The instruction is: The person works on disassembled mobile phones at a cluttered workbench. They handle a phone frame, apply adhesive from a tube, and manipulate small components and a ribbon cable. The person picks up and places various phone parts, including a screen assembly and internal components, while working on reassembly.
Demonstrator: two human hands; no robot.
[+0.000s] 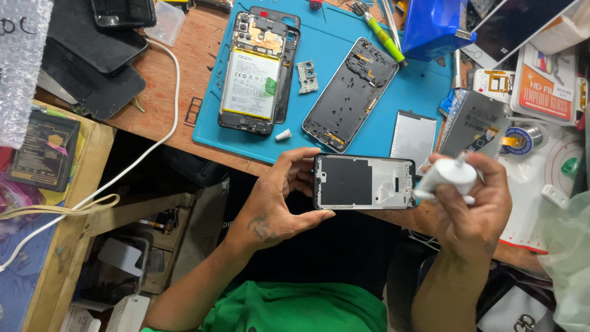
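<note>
A phone frame (364,182) is gripped by its end in the left hand (279,197); a white glue bottle (444,177) is clasped in the right hand (476,200), just beside the frame's far end, above the bench (184,123) edge.

shirt: green | forearms: bare | left hand (276,206): small dark tattoo

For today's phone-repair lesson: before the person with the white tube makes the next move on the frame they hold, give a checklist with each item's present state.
1. Phone frame gripped firmly by left hand: ok.
2. White tube held in right hand: ok.
3. Tube's nozzle at the frame's right edge: ok.
4. Tube uncapped: cannot tell.
5. Frame's inner face turned up to the camera: ok.
6. Other opened phones lie on the blue mat, apart from the hands: ok.
</note>
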